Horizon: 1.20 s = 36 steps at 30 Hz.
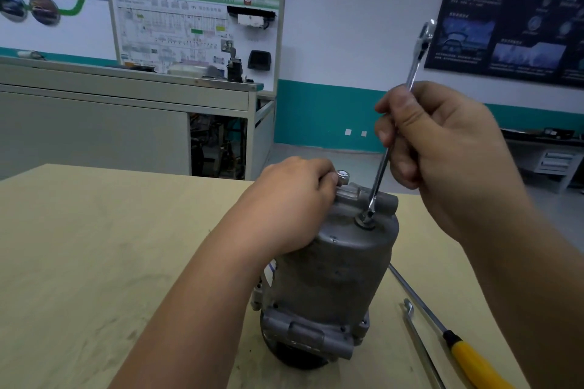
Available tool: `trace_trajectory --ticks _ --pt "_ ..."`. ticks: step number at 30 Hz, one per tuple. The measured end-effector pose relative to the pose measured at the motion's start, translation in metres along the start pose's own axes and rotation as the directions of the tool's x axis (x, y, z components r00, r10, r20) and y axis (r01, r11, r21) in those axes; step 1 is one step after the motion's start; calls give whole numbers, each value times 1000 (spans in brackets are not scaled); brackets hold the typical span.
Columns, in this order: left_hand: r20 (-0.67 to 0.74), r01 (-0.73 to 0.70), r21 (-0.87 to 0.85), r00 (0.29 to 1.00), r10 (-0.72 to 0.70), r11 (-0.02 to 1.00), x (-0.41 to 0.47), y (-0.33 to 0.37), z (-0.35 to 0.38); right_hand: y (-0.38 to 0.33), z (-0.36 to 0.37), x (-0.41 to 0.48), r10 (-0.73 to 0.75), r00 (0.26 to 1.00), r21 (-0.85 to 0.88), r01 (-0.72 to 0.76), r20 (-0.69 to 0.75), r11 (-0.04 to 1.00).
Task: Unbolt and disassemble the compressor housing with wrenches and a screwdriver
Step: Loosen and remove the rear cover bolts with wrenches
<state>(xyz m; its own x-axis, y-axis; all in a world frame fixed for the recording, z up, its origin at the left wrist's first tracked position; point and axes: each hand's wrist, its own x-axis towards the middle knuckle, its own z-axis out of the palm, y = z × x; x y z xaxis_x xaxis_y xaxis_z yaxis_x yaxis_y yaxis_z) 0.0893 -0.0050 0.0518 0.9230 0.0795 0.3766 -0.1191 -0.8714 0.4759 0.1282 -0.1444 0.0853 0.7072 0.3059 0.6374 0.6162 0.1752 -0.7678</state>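
Compressor housing [331,278] — grey cast-metal cylinder, scuffed, standing on end on the pale wood worktop [94,246], near and right of centre, lugged flange at its base.

Hands:
- Left hand [294,202]: rests on the housing's top left edge, fingers curled over the rim.
- Right hand [442,142]: closed round the shaft of a ratchet wrench [414,73] held near upright, its lower tip on a bolt [366,219] atop the housing.

Right, lying on the worktop — yellow-handled screwdriver [474,360], slim wrench [420,347] just beside it.

Wrench [380,172], apparently on bolt [365,222], atop compressor [328,268]
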Motion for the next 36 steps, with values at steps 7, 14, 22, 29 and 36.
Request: trace_trajectory --ticks 7,14,22,29,36 --pt "8 4 16 1000 -4 1000 0 0 0 0 -9 -3 -14 998 -21 15 53 1000" --pt "20 0 -9 1000 0 1000 -1 1 -2 -9 2 -3 -38 977 -78 55 209 995" --pt "11 7 -3 1000 -7 1000 1 0 0 0 -10 -18 -71 989 2 71 130 997" --pt "18 8 -4 1000 -8 1000 1 -1 1 -3 -19 -12 -149 987 56 145 69 988" --pt "13 10 -2 1000 -10 1000 1 0 1 2 -19 -16 -82 985 123 64 150 990"
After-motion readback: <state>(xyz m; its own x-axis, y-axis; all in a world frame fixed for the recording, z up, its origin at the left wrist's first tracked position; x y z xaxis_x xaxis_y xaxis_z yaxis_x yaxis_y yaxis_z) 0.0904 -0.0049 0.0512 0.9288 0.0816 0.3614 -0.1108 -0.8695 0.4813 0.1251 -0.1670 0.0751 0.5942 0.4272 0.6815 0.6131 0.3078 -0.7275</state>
